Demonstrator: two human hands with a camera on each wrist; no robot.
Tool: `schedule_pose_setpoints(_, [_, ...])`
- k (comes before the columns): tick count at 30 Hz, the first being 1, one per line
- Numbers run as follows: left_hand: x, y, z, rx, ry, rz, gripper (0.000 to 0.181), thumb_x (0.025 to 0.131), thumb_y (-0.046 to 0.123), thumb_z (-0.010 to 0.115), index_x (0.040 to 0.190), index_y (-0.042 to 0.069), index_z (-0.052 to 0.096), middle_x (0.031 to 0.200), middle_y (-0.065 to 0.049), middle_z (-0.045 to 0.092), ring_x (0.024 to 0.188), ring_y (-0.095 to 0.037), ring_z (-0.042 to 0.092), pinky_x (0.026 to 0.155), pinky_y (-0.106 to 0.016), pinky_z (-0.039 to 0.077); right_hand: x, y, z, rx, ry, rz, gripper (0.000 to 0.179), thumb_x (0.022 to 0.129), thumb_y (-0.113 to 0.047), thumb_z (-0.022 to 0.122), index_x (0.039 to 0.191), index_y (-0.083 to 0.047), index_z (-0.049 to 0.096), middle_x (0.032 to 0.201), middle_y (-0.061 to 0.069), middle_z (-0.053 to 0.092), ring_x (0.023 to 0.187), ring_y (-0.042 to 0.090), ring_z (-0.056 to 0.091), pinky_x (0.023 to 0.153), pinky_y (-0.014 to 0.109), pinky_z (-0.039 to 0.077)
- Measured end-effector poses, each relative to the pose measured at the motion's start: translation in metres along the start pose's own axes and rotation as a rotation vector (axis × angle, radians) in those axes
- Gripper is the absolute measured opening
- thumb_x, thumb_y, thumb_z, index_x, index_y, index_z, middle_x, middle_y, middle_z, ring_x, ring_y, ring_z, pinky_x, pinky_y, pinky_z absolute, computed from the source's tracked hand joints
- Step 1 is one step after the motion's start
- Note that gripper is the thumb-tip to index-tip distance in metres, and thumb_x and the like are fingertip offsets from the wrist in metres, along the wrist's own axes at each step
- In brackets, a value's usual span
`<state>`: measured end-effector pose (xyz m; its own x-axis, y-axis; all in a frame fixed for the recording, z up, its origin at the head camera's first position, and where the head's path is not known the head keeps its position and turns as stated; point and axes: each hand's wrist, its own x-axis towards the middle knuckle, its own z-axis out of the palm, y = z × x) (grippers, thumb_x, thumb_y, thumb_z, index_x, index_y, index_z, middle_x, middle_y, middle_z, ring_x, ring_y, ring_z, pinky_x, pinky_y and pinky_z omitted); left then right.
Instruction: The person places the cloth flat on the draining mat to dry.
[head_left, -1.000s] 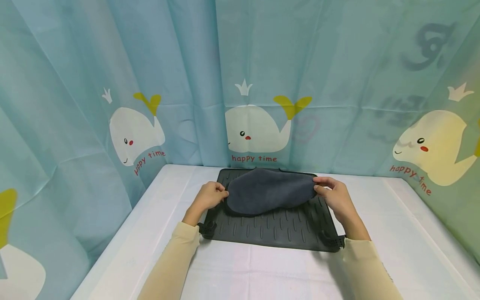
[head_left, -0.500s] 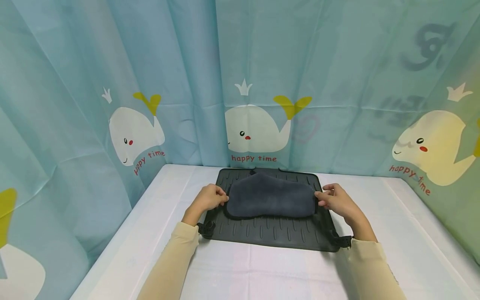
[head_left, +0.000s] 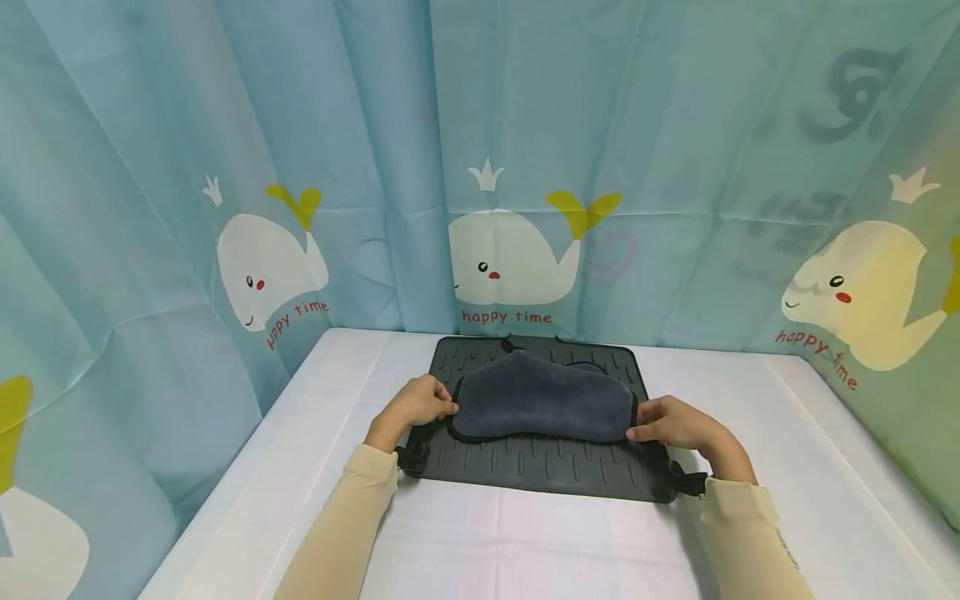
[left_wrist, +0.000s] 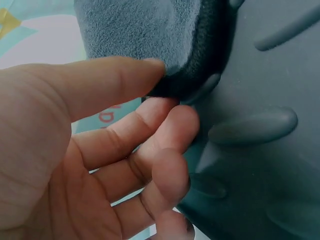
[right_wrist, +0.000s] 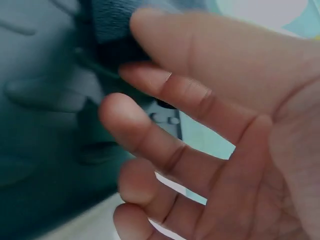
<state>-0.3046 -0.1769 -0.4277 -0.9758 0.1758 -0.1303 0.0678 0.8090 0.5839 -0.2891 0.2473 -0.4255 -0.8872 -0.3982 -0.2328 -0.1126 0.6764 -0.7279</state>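
A dark grey-blue plush sleep mask [head_left: 543, 398] with black edging lies spread over a black ribbed mat [head_left: 525, 467]. At its left end, my left hand [head_left: 416, 407] pinches the edge. Seen in the left wrist view, the thumb is on the plush [left_wrist: 135, 35] and the index finger beneath, while the other fingers curl loosely. My right hand [head_left: 684, 425] holds the opposite end near its lower corner. In the right wrist view that thumb rests on the mask's corner [right_wrist: 112, 22], with the index finger under it. Part of a thin black strap [head_left: 588, 365] shows behind the mask.
The mat lies on a white-covered table [head_left: 450, 533], close to its back edge. A blue curtain [head_left: 390, 167] printed with whales surrounds the table at the back and sides. Each wrist wears a black band [head_left: 688, 481].
My right hand has come down and toward me, lowering the mask's raised right end so it lies flatter. The strap behind has come into sight. My left hand has hardly moved.
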Motion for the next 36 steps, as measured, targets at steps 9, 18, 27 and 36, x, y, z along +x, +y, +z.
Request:
schedule_pose_setpoints(9, [0.0, 0.0, 0.001, -0.001, 0.001, -0.001, 0.022, 0.094, 0.021, 0.074, 0.076, 0.01, 0.073, 0.07, 0.001, 0.063, 0.059, -0.013, 0.048, 0.057, -0.025, 0.038, 0.003, -0.001, 0.004, -0.023, 0.052, -0.053, 0.026, 0.091, -0.014, 0.073, 0.074, -0.003, 0.056, 0.067, -0.006, 0.041, 0.062, 0.011, 0.038, 0.058, 0.027, 0.031])
schedule_pose_setpoints(18, [0.004, -0.001, -0.003, -0.077, 0.077, 0.027, 0.021, 0.096, 0.025, 0.071, 0.08, 0.01, 0.074, 0.077, -0.002, 0.066, 0.06, -0.015, 0.05, 0.058, -0.028, 0.041, -0.004, -0.014, -0.006, 0.084, 0.14, -0.017, 0.025, 0.103, -0.022, 0.06, 0.087, -0.003, 0.054, 0.074, 0.0, 0.05, 0.072, 0.017, 0.049, 0.068, 0.032, 0.041])
schedule_pose_setpoints(27, [0.003, -0.001, -0.008, -0.099, 0.027, 0.039, 0.024, 0.095, 0.026, 0.072, 0.076, 0.011, 0.074, 0.073, -0.002, 0.066, 0.058, -0.014, 0.049, 0.056, -0.028, 0.04, -0.006, -0.015, -0.01, 0.153, 0.128, -0.03, 0.024, 0.103, -0.021, 0.061, 0.096, 0.002, 0.056, 0.067, 0.001, 0.054, 0.066, 0.016, 0.054, 0.066, 0.032, 0.046])
schedule_pose_setpoints(36, [0.0, -0.003, -0.01, -0.069, -0.146, 0.053, 0.027, 0.092, 0.023, 0.073, 0.071, 0.008, 0.074, 0.066, -0.001, 0.064, 0.054, -0.011, 0.049, 0.055, -0.025, 0.039, -0.002, -0.008, -0.003, 0.124, 0.054, 0.058, 0.019, 0.099, -0.017, 0.066, 0.087, -0.005, 0.056, 0.073, 0.0, 0.055, 0.067, 0.016, 0.055, 0.063, 0.033, 0.047])
